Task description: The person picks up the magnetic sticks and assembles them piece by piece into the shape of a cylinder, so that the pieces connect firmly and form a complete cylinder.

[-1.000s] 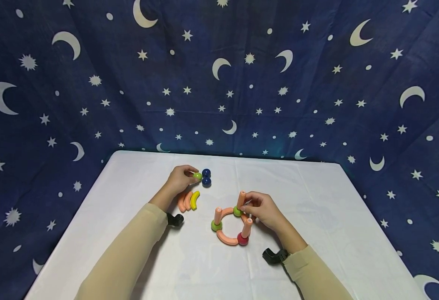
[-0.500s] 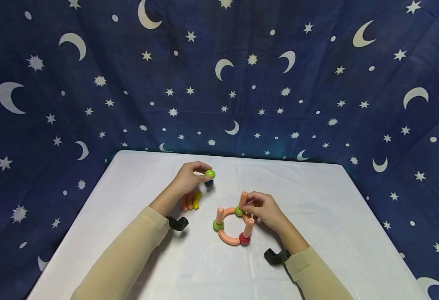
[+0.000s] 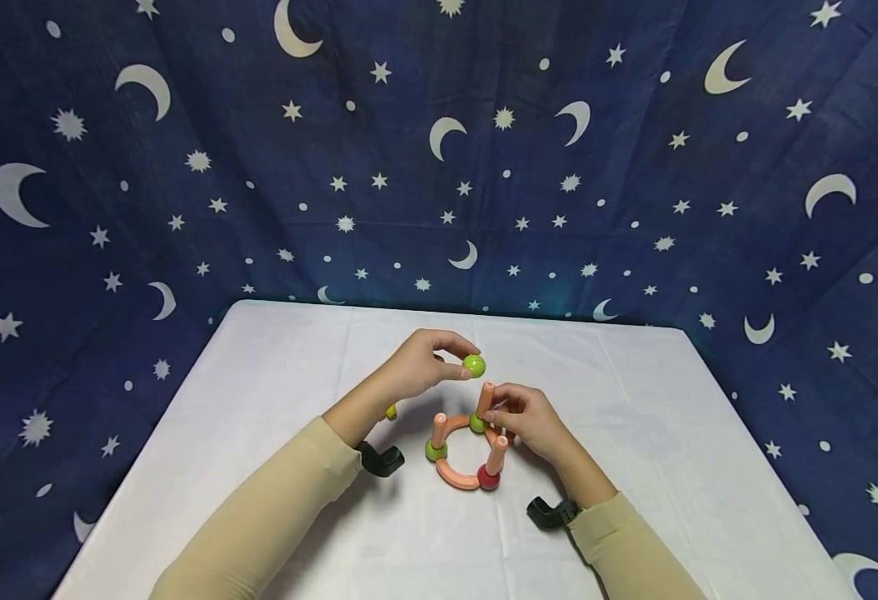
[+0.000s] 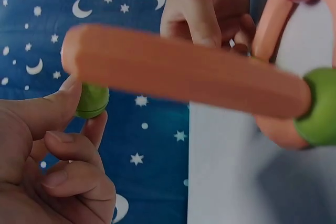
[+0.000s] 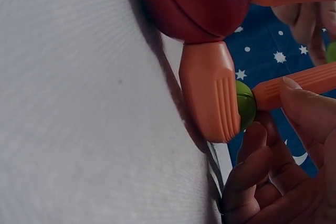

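Head view: my left hand point(image 3: 420, 371) pinches a green ball point(image 3: 473, 365) at 12 o'clock above the unfinished ring point(image 3: 463, 446), whose uncapped post point(image 3: 486, 398) my right hand point(image 3: 525, 417) grips.

Head view looks down from above; wrist views sit close — all share the peg ring point(image 3: 465, 446).

Left hand point(image 3: 426, 367) raised with fingertips pinched; right hand point(image 3: 525, 417) low, fingers curled in a pinch

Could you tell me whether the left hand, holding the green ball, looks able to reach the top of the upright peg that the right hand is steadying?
Probably yes. The left hand pinches the green ball just above and left of the upright peg. The right hand grips the peg's side from the right, leaving its top bare.
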`<state>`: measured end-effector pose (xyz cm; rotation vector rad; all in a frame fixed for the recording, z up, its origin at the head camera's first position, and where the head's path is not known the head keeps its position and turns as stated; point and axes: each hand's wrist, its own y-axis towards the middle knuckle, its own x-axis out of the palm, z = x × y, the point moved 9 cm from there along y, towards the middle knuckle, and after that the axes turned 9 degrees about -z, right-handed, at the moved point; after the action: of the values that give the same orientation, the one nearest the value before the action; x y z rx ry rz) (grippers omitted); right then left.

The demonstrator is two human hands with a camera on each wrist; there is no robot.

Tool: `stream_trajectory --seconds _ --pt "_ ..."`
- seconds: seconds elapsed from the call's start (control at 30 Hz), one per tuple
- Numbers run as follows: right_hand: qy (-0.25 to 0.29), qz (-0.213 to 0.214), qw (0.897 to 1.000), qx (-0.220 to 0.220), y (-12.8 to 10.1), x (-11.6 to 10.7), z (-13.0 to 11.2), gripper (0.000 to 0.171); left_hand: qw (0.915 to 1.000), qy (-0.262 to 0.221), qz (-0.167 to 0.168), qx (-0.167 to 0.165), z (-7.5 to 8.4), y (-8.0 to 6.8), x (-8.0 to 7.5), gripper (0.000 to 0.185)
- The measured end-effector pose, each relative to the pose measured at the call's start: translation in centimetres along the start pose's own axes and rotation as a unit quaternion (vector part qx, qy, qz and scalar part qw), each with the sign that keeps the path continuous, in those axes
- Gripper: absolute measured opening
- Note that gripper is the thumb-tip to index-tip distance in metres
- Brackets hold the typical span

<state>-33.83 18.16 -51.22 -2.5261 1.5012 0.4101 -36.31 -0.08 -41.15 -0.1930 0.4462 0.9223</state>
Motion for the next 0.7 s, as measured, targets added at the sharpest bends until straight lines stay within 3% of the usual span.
stream_trajectory --seconds 0.2,0.7 --pt "0.002 0.001 1.0 0.004 0.0 0.0 0.0 0.021 0.9996 0.007 -0.025 0.013 1.1 0.4 1.2 0.032" --pt "-0.009 0.01 1.0 0.013 0.0 -0.2 0.3 0.023 0.9991 -0.008 -0.041 0.001 1.0 0.3 1.9 0.033"
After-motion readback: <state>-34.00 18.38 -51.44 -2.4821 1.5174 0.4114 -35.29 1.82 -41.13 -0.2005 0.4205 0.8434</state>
